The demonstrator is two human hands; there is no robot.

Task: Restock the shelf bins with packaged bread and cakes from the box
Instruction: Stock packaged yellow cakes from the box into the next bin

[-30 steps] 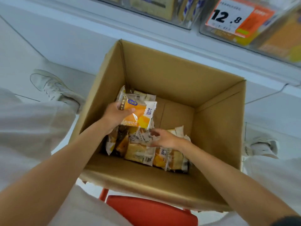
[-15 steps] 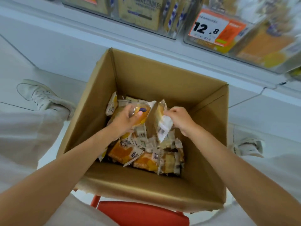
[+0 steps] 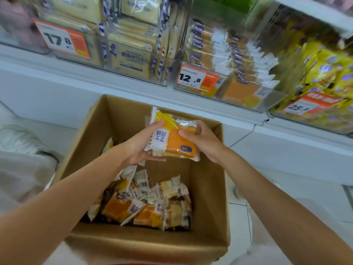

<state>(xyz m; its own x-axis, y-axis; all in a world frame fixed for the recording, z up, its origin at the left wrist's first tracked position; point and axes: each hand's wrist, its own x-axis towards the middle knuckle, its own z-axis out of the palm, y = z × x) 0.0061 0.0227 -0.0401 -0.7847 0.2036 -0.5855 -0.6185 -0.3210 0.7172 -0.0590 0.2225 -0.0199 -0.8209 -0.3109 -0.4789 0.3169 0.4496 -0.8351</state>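
Both hands hold one orange-and-white plastic-wrapped bread packet above the open brown cardboard box. The left hand grips the packet's white end from the 9 o'clock side, thumb on top and fingers curled beneath. The right hand closes on its orange end from 3 o'clock, thumb pressed onto the wrapper face. A second packet seems stacked under the first, though the edge is hard to separate. More orange and pale wrapped packets lie heaped on the box bottom, toward 6 o'clock of the held packet. At 12 o'clock, clear plastic shelf bins stand in a row: the one marked with an orange-and-white 12.8 price tag holds matching orange packets, the bin at 11 o'clock holds pale square bread packs, and yellow bags fill the bin at 2 o'clock.
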